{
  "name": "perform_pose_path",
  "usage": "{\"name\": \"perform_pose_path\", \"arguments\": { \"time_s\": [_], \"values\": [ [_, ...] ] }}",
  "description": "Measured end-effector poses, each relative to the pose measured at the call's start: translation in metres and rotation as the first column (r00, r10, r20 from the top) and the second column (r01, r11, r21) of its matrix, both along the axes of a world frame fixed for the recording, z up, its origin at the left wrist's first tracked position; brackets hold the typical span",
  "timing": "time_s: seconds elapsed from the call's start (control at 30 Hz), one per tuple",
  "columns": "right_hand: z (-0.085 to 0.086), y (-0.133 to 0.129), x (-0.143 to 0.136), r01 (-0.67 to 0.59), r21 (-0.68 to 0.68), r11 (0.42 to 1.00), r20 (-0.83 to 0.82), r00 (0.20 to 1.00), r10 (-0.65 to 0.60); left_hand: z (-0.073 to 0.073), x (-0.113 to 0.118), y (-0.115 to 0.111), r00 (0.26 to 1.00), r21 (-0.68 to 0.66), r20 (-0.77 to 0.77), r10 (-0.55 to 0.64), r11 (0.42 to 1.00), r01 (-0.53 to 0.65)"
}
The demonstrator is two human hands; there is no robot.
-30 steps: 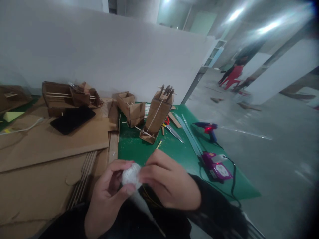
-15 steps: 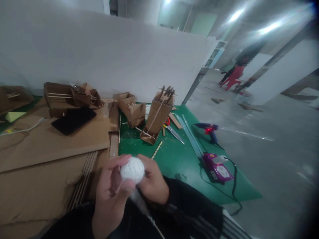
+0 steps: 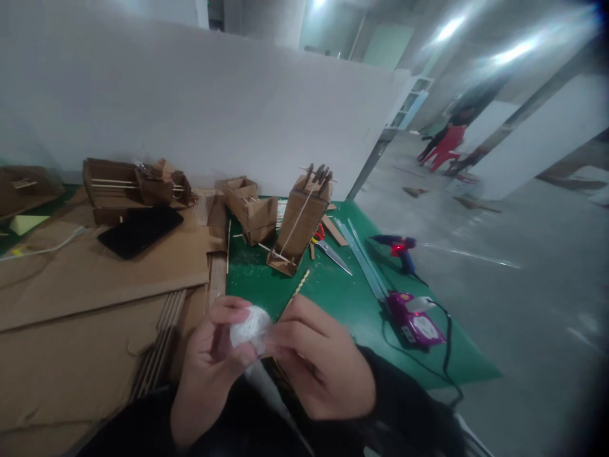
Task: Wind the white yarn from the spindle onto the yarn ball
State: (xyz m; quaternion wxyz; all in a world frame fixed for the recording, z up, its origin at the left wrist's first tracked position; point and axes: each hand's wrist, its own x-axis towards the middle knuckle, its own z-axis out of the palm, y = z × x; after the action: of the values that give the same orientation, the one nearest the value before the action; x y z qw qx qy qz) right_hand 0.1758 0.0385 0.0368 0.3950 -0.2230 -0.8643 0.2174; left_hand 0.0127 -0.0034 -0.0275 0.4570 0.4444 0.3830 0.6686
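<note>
A white ball of string [image 3: 248, 326] is clasped between the thumb and fingers of my left hand [image 3: 209, 365], above my lap at the table's near edge. Against the ball's right side, my right hand [image 3: 316, 358] has its thumb and fingers pinched together. What lies between those fingertips is too small and blurred to make out. Below the ball, a pale blurred strand [image 3: 271, 390] runs down to the right over dark clothing.
Cardboard boxes [image 3: 304, 222] stand along the back, and scissors [image 3: 335, 257] lie beside one. To the right are a glue gun [image 3: 402, 247], clear glue sticks [image 3: 360, 263] and a purple power strip [image 3: 413, 320] with a black cord. Cardboard sheets [image 3: 143, 273] and a black phone [image 3: 141, 231] lie left.
My right hand has turned and come up to the ball's right side, its fingers now pinched there. My left hand still holds the ball in nearly the same place.
</note>
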Motion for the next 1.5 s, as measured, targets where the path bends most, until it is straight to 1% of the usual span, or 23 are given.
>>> {"name": "perform_pose_path", "arguments": {
  "time_s": [0.1, 0.17, 0.23, 0.33, 0.4, 0.47, 0.57, 0.63, 0.7, 0.8, 0.87, 0.97, 1.03, 1.1, 1.17, 1.2, 1.27, 1.33, 1.4, 1.47, 1.5],
  "values": [
    [0.001, 0.017, 0.005, 0.032, 0.026, 0.999, -0.046, 0.998, -0.031, 0.0, -0.001, -0.002, 0.985, -0.01, 0.142, -0.102, 0.994, 0.104],
    [-0.005, 0.027, 0.005, 0.049, -0.009, 0.999, -0.101, 0.994, -0.049, 0.001, -0.002, -0.002, 0.975, 0.008, 0.191, -0.112, 0.994, 0.113],
    [-0.015, 0.034, 0.002, 0.071, -0.075, 0.995, -0.138, 0.987, -0.081, 0.003, -0.002, -0.002, 0.976, 0.02, 0.201, -0.088, 0.996, 0.086],
    [-0.033, 0.033, -0.008, 0.092, -0.194, 0.977, -0.146, 0.982, -0.121, 0.004, 0.001, -0.004, 0.987, -0.001, 0.163, -0.014, 1.0, 0.015],
    [-0.043, 0.027, -0.017, 0.085, -0.261, 0.962, -0.152, 0.98, -0.127, 0.003, 0.004, -0.006, 0.991, -0.018, 0.122, 0.049, 0.999, -0.048],
    [-0.05, 0.018, -0.025, 0.071, -0.312, 0.948, -0.177, 0.976, -0.131, 0.003, 0.008, -0.007, 0.991, -0.007, 0.077, 0.107, 0.994, -0.106],
    [-0.053, 0.005, -0.035, 0.053, -0.34, 0.939, -0.2, 0.971, -0.128, 0.006, 0.012, -0.005, 0.987, 0.056, 0.001, 0.162, 0.985, -0.162],
    [-0.051, -0.001, -0.038, 0.037, -0.356, 0.934, -0.202, 0.973, -0.116, 0.008, 0.013, -0.003, 0.982, 0.11, -0.039, 0.186, 0.977, -0.181],
    [-0.048, -0.005, -0.039, 0.014, -0.404, 0.915, -0.21, 0.972, -0.108, 0.011, 0.013, -0.002, 0.979, 0.144, -0.069, 0.194, 0.973, -0.182],
    [-0.045, -0.008, -0.039, -0.064, -0.491, 0.869, -0.254, 0.965, -0.073, 0.011, 0.011, -0.002, 0.982, 0.155, -0.095, 0.162, 0.977, -0.146],
    [-0.044, -0.008, -0.04, -0.133, -0.517, 0.846, -0.31, 0.95, -0.04, 0.01, 0.01, -0.002, 0.983, 0.156, -0.109, 0.146, 0.98, -0.128],
    [-0.044, -0.008, -0.041, -0.176, -0.522, 0.835, -0.356, 0.934, -0.026, 0.009, 0.008, -0.002, 0.989, 0.13, -0.104, 0.105, 0.987, -0.091],
    [-0.044, -0.008, -0.04, -0.161, -0.514, 0.843, -0.338, 0.941, -0.027, 0.008, 0.007, -0.001, 0.998, 0.102, -0.037, 0.06, 0.993, -0.056],
    [-0.045, -0.007, -0.039, -0.143, -0.505, 0.851, -0.318, 0.948, -0.029, 0.007, 0.006, 0.0, 0.997, 0.06, 0.066, 0.03, 0.998, -0.034],
    [-0.047, -0.007, -0.038, -0.137, -0.519, 0.844, -0.315, 0.948, -0.04, 0.007, 0.006, 0.001, 0.988, 0.013, 0.153, 0.029, 0.999, -0.031],
    [-0.049, -0.007, -0.037, -0.136, -0.539, 0.831, -0.313, 0.949, -0.047, 0.007, 0.007, 0.002, 0.984, -0.006, 0.174, 0.037, 0.999, -0.036],
    [-0.053, -0.007, -0.035, -0.132, -0.589, 0.798, -0.298, 0.952, -0.063, 0.007, 0.008, 0.004, 0.986, -0.005, 0.157, 0.057, 0.998, -0.057],
    [-0.057, -0.008, -0.033, -0.132, -0.632, 0.764, -0.289, 0.955, -0.074, 0.007, 0.009, 0.004, 0.993, 0.028, 0.098, 0.064, 0.997, -0.068],
    [-0.059, -0.008, -0.031, -0.138, -0.67, 0.73, -0.292, 0.953, -0.088, 0.006, 0.009, 0.003, 0.999, 0.057, 0.029, 0.028, 0.998, -0.029],
    [-0.058, -0.008, -0.028, -0.125, -0.701, 0.702, -0.286, 0.951, -0.117, 0.005, 0.006, 0.0, 0.999, 0.065, -0.024, -0.045, 0.997, 0.046],
    [-0.056, -0.007, -0.026, -0.111, -0.707, 0.698, -0.279, 0.951, -0.131, 0.005, 0.004, -0.002, 0.996, 0.062, -0.041, -0.082, 0.995, 0.084]
  ]
}}
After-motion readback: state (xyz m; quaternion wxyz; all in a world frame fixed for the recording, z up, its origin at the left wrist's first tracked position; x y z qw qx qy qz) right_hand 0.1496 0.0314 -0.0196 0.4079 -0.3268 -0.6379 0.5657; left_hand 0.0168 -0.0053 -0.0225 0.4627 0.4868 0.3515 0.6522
